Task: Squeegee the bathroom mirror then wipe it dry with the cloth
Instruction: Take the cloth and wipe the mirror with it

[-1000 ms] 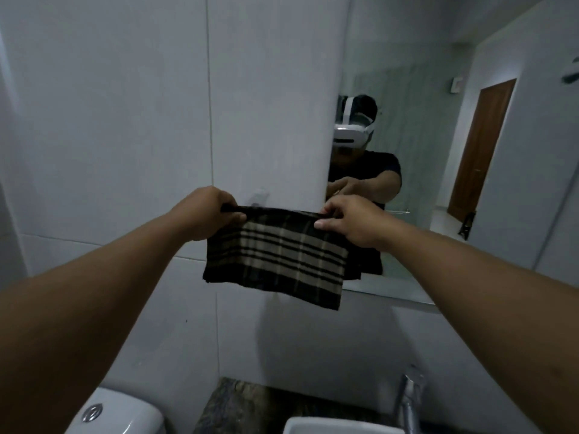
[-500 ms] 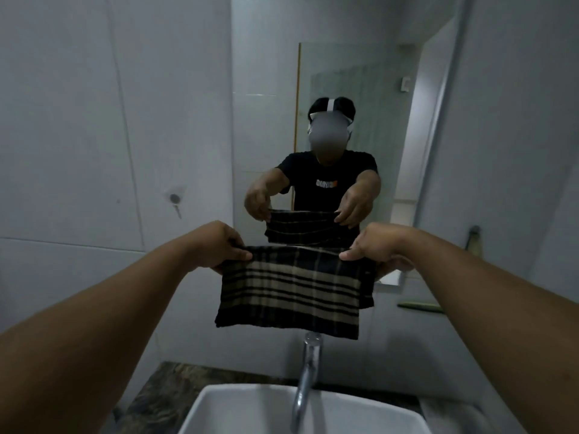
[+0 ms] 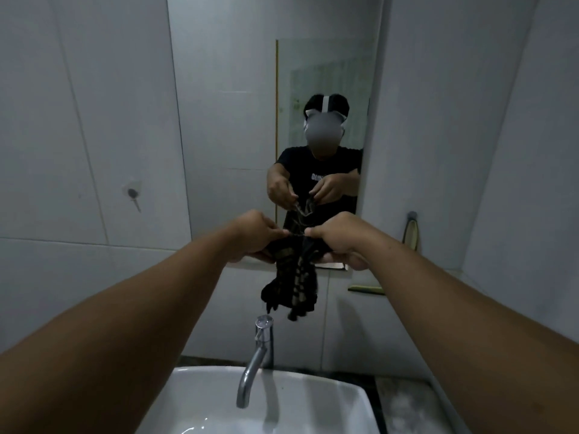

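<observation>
Facing one mirror (image 3: pixel 225 104) on the tiled wall, I see my reflection in it with two hands on a bunched cloth. Below the mirror sits one white sink (image 3: pixel 194 399), and one chrome tap (image 3: pixel 255 355) rises behind the sink's back rim. One dark plaid cloth (image 3: pixel 294 277) hangs crumpled in front of the mirror's lower edge, above the tap. My left hand (image 3: pixel 253 236) and right hand (image 3: pixel 338 239), close together, each pinch the cloth's top between thumb and curled fingers. Left of the mirror, one small hook (image 3: pixel 133 193) is stuck on the tile.
</observation>
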